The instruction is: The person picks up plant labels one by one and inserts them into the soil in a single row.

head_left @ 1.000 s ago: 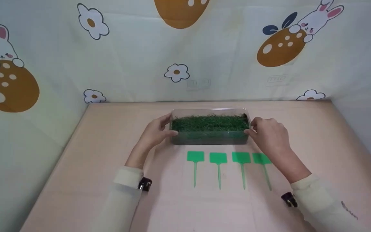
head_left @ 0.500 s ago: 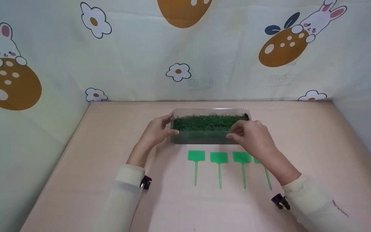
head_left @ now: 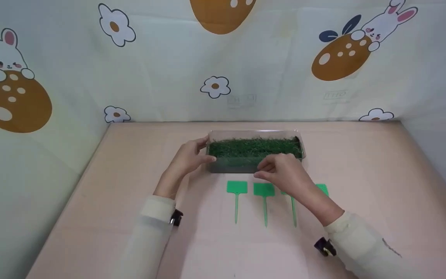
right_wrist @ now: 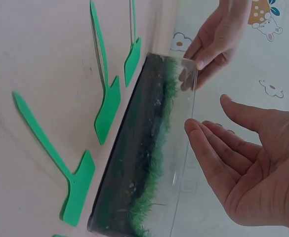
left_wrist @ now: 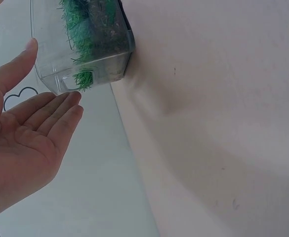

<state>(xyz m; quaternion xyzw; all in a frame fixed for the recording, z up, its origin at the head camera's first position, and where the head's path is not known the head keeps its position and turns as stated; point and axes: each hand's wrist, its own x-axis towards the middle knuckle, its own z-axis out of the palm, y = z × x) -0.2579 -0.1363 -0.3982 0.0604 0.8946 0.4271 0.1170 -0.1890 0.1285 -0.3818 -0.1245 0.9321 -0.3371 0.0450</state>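
Observation:
A clear box (head_left: 232,166) with green artificial grass (head_left: 242,147) inside stands on the table. At its left end my left hand (head_left: 186,159) grips it, the thumb at the front corner and the fingers at the far side; the left wrist view shows this hand (left_wrist: 30,128) with nearly straight fingers against the clear plastic. My right hand (head_left: 287,172) hangs in front of the box's right half, over the green tags, fingers loosely bent and holding nothing. In the right wrist view its palm (right_wrist: 255,173) shows beside the box rim, thumb apart from the fingers.
Several green T-shaped tags lie in a row in front of the box, among them the leftmost tag (head_left: 237,187) and its neighbour (head_left: 264,190); my right hand and forearm partly cover the right-hand ones. A patterned cloth (head_left: 161,69) hangs behind the table (head_left: 130,174).
My right hand has left the box's right end and moved left and toward the near side, past the front wall. The left hand stays at the left end, and the box has not visibly moved.

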